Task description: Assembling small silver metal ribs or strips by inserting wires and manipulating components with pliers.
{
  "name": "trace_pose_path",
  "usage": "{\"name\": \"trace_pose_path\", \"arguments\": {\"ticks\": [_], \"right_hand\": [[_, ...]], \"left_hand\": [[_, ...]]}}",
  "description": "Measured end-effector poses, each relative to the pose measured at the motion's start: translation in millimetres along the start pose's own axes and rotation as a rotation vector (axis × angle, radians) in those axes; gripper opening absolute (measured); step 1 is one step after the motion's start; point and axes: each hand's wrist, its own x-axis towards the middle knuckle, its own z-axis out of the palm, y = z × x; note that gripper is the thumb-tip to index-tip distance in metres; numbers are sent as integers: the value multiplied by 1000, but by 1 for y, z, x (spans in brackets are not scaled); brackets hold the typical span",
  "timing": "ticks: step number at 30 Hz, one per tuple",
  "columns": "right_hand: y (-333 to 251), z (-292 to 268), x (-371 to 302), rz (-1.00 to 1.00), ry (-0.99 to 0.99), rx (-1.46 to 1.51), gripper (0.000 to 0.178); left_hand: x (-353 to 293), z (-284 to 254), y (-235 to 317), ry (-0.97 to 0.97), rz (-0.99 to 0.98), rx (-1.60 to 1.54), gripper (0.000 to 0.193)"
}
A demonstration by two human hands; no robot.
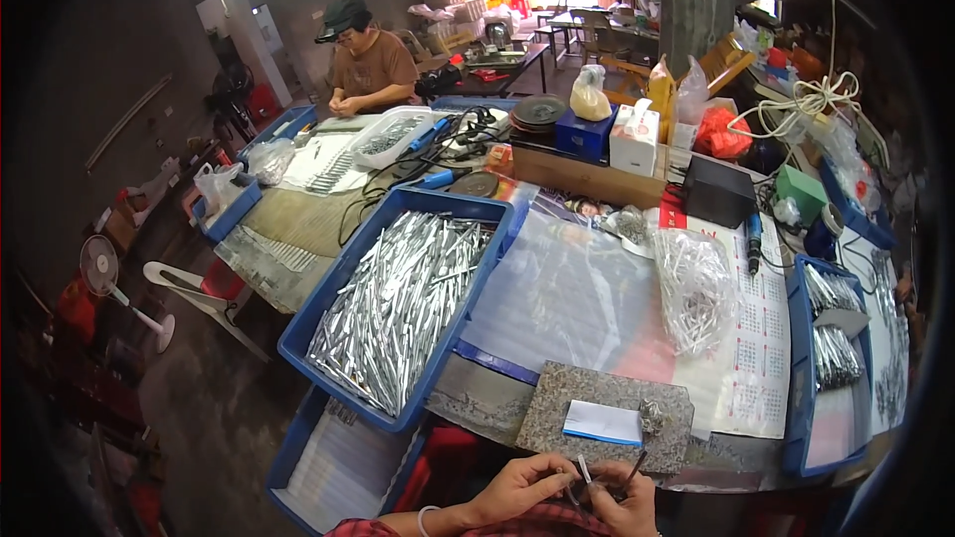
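At the near edge of the table my left hand (pixel 517 490) is closed in a pinch; whatever its fingertips hold is too small to make out. Close beside it, my right hand (pixel 625 509) has its fingers curled round a slim silver strip (pixel 584 468) and a thin dark rod (pixel 637 464). Just beyond both hands lies a speckled stone slab (pixel 549 408). On it rest a white pad with a blue edge (pixel 604 422) and a small heap of tiny metal parts (pixel 652 417). Left of the slab, a blue tray (pixel 295 338) is full of slim silver pieces (pixel 403 298).
A second blue tray (pixel 343 482) sits lower left. A clear bag of slim parts (pixel 696 288) lies past the slab. At right stands a blue tray (pixel 799 408) of bundled pieces. A blue-black handheld tool (pixel 754 244) lies near it. A co-worker (pixel 373 65) sits far left.
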Motion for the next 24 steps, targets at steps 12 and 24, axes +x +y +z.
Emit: {"name": "trace_pose_path", "arguments": {"ticks": [12,24], "right_hand": [[3,-2,0,55,-75,88,23],[1,6,2,85,-80,76,25]], "left_hand": [[1,-6,-5,-20,-6,4,18],[-3,-10,-4,0,-15,21,18]]}}
